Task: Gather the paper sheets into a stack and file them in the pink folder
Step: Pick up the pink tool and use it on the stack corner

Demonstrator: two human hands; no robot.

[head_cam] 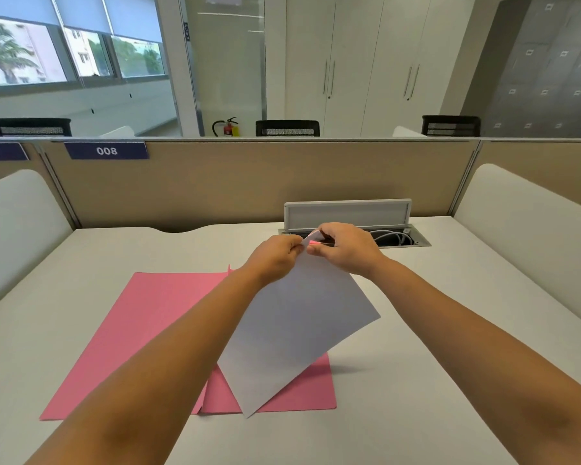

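Observation:
The pink folder (pixel 141 330) lies open and flat on the white desk, its two leaves spread left and right of a centre crease. Above its right leaf hangs a stack of white paper sheets (pixel 296 333), tilted, with its lower corner near the folder's front edge. My left hand (pixel 275 260) and my right hand (pixel 346 250) both pinch the stack's top corner, fingertips almost touching. A small pink-red bit (pixel 314 242) shows between the fingers of my right hand; I cannot tell what it is.
Behind my hands an open cable hatch (pixel 399 238) with a raised grey lid (pixel 348 214) sits in the desk (pixel 433 347). A beige partition (pixel 249 182) closes the back, and white rounded dividers (pixel 530 236) stand at both sides.

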